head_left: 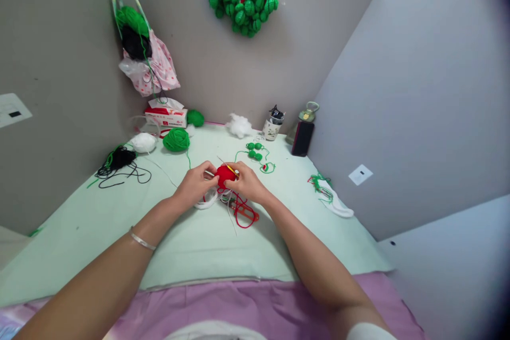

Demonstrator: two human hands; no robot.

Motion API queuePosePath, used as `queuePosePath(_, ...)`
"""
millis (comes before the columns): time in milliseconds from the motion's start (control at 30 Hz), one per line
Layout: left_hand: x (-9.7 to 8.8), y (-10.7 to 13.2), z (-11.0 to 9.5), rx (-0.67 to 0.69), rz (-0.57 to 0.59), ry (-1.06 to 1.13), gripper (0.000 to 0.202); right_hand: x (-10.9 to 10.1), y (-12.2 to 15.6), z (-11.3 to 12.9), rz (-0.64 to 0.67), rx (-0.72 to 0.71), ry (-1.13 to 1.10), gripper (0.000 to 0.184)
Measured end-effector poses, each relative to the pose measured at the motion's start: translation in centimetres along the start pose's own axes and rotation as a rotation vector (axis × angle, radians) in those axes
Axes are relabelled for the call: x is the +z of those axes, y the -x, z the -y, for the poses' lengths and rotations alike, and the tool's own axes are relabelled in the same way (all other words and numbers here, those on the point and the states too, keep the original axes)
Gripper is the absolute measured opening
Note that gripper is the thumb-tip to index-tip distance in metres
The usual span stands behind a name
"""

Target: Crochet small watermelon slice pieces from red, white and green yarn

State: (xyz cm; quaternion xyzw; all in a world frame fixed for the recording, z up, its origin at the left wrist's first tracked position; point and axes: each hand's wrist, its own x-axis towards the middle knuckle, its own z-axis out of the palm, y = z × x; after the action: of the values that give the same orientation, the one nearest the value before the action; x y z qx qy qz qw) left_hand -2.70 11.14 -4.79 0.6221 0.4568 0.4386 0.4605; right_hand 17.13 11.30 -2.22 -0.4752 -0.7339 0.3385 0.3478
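Between my hands is a round red yarn piece [225, 176]; whether it is crocheted work or a small ball, I cannot tell. My left hand [196, 185] is closed, with thumb and fingertips pinching its left side. My right hand [247, 183] is closed around a thin crochet hook [232, 170] with a yellow grip, its metal end pointing up and left. The right thumb also presses on the red piece. Below them lie a loop of white yarn [207, 202], loose red yarn [240, 219] and an orange-handled tool [252, 214], partly covered by yarn.
Green yarn ball [176, 139], white yarn ball [144, 142] and black yarn [121, 159] lie left. Small green crocheted balls [255, 155], white stuffing [239, 125], a pen cup [273, 126] and phone [303, 138] stand behind. Green scraps [320, 186] lie right.
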Motion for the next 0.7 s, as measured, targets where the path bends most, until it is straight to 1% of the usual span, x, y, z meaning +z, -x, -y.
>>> queuePosePath(67, -0.1, -0.2, 0.4, -0.039, 0.004, -0.008, 0.021, 0.1, 0.0, -0.1, 0.017, 0.003, -0.039, 0.046)
queuePosePath(233, -0.6, -1.0, 1.1, -0.128, 0.051, 0.057, 0.037, -0.4, -0.3, 0.2, 0.076, 0.029, -0.197, 0.05)
queuePosePath(400, -0.6, -1.2, 0.9, -0.166, 0.022, 0.133, 0.038, -1.3, -0.6, 0.3, 0.135, 0.092, -0.321, 0.049)
queuePosePath(533, -0.2, -0.9, 0.6, -0.154, -0.054, 0.141, 0.038, -1.3, -0.8, 0.1, 0.094, 0.162, -0.355, 0.04)
queuePosePath(633, 0.1, -0.5, 0.3, -0.158, -0.064, 0.143, 0.038, -0.8, -0.9, 0.2, 0.061, 0.197, -0.356, 0.033)
queuePosePath(700, 0.3, -0.4, 0.2, -0.178, -0.062, 0.163, 0.038, -0.5, -1.0, 0.3, 0.063, 0.223, -0.37, 0.036)
